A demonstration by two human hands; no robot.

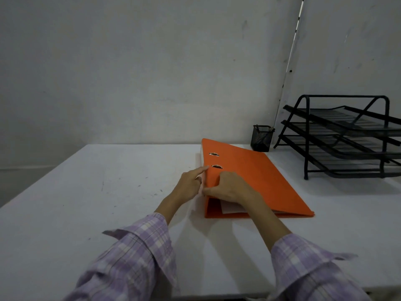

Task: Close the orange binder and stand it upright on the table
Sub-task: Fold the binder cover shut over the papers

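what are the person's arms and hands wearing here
Both arms wear a loose, long-sleeved shirt in a lilac and white check; the left sleeve and right sleeve have open, unbuttoned cuffs pushed back from the wrists. The left hand and right hand are bare: no gloves, rings or watch visible.

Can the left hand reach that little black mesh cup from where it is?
Probably yes, with a stretch. The left hand rests at the orange binder's spine, and the mesh cup stands beyond the binder's far corner. Only the flat-lying binder lies between, low enough to reach over.
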